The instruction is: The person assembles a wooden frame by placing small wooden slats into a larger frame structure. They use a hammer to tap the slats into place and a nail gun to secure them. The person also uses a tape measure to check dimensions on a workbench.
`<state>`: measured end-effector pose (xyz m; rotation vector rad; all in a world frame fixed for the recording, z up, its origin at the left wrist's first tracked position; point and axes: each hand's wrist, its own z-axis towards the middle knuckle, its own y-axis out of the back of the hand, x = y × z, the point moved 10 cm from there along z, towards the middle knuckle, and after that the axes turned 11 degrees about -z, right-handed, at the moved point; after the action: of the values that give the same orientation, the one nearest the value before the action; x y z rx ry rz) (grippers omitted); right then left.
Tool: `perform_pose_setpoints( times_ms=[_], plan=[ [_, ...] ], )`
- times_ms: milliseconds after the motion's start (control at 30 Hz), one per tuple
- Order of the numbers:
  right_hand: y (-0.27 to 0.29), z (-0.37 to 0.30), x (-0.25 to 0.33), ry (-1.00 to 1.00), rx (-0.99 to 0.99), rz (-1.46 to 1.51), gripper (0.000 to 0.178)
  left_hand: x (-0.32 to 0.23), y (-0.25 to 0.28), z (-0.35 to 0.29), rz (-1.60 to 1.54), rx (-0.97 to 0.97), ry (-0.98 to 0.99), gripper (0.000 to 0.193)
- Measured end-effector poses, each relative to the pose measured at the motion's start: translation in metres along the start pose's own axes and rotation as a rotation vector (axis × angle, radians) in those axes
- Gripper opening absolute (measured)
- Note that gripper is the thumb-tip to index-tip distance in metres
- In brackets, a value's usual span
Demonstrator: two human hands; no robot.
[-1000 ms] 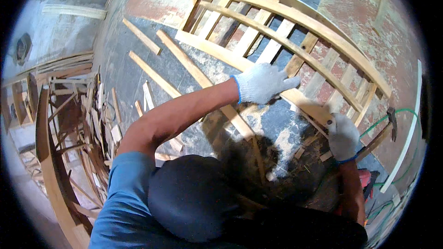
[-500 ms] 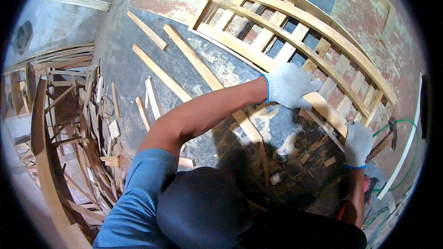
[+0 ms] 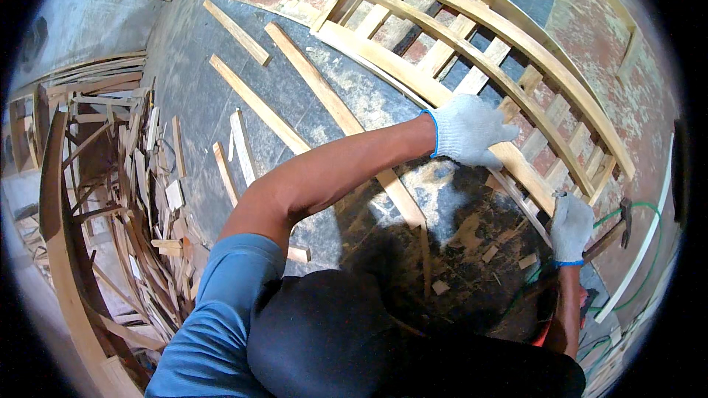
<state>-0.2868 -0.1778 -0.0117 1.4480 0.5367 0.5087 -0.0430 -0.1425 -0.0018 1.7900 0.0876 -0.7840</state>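
A slatted wooden frame (image 3: 413, 74), with long pale rails crossed by several shorter slats, lies on the floor at the upper right. My left hand (image 3: 472, 131), in a white knit glove with a blue cuff, grips its near rail right of the middle. The thumb and fingers lie over the wood. My right hand (image 3: 572, 227), gloved alike, is closed around the right end of that same rail; its fingertips are partly hidden. A hammer (image 3: 625, 222) lies just right of my right hand, its handle running toward the wrist.
Loose wooden strips (image 3: 317, 81) lie on the dark floor to the left. A large pile of scrap wood (image 3: 136, 199) stands along the left side. A green cord (image 3: 655, 250) and a white strip (image 3: 640, 265) are at the far right. Sawdust and small offcuts (image 3: 490, 253) lie below the frame.
The view has shifted slightly, with the floor strips now higher in it. The frame's far left end sits a little farther right. Both hands keep their hold on the rail.
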Motion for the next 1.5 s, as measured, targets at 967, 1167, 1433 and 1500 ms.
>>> perform_pose_setpoints(
  times_ms=[967,1167,1433,1500],
  plan=[
    [-0.017,-0.015,0.005,0.152,-0.100,-0.214,0.015,-0.011,0.002,0.000,0.077,-0.069,0.003,0.064],
    [-0.038,-0.017,0.014,0.114,-0.115,-0.187,0.015,-0.094,-0.039,0.051,0.064,-0.045,-0.220,0.078],
    [0.037,-0.060,-0.084,-0.312,-0.220,-0.253,0.021,-0.108,-0.060,0.059,0.226,0.169,-0.133,0.092],
    [0.014,-0.115,-0.149,-0.691,-0.228,0.037,0.037,-0.100,-0.064,0.054,0.273,0.169,-0.127,0.093]
  ],
)
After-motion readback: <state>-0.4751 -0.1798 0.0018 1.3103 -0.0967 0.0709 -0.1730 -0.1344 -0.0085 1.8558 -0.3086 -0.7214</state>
